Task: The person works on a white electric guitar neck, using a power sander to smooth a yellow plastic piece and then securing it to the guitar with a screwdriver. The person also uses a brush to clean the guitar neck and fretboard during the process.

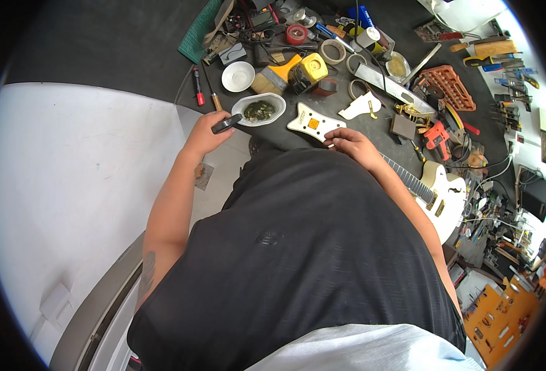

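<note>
My left hand [203, 135], raised near the bench's front edge, has its fingers closed around a dark, flat, rounded object [226, 123]; its exact kind is unclear. A white dish [278, 113] holding dark green matter stands just beyond it. On the right, my right hand [354, 147] grips where the guitar's neck meets its white headstock [307, 123], fingers bent over it. That headstock has dark round holes and an orange patch. My forearm hides part of the neck; the white guitar body [447, 201] shows at the right. A white pickguard [360, 107] with a gold bracket lies beyond the headstock.
On the dark bench are a white bowl [238, 76], a paintbrush [276, 75], a yellow-and-black tape measure [310, 71], tape rolls [332, 52] and a red marker [198, 85]. Farther right sit a red power tool [436, 137] and an orange tool case [451, 86].
</note>
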Motion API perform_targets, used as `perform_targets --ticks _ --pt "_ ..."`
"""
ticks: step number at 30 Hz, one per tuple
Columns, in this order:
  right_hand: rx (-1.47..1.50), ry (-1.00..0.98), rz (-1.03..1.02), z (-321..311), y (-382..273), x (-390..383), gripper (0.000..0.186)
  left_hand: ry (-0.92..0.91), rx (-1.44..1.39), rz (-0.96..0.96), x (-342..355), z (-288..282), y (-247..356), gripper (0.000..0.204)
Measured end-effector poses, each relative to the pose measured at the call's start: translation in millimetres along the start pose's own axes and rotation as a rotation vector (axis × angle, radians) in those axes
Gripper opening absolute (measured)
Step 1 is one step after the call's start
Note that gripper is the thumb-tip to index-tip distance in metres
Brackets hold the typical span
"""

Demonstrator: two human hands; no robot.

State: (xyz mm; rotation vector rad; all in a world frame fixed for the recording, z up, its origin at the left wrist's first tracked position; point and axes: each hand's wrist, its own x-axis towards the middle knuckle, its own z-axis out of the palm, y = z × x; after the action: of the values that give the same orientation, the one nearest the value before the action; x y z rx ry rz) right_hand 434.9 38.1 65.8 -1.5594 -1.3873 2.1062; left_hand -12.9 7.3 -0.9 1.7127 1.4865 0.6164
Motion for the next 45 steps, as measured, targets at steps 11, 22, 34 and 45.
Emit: perform_targets --ticks 11,22,34,45 --pt "-0.013 0.005 -0.015 -3.4 5.4 3.4 0.037 0.045 -0.053 -0.009 -0.4 1.8 5.8 0.026" --pt "-0.011 -0.005 -0.024 -4.5 7.5 5.5 0.037 0.02 -0.021 -0.041 -2.4 2.1 4.2 0.025" --pt "0.008 0.004 -0.026 -4.0 5.1 4.3 0.035 -0.017 0.072 -0.078 0.1 0.0 3.9 0.027" --pt "-0.008 0.004 -0.008 -5.4 2.6 5.1 0.034 -0.016 0.06 -0.12 -0.3 -2.4 10.5 0.03"
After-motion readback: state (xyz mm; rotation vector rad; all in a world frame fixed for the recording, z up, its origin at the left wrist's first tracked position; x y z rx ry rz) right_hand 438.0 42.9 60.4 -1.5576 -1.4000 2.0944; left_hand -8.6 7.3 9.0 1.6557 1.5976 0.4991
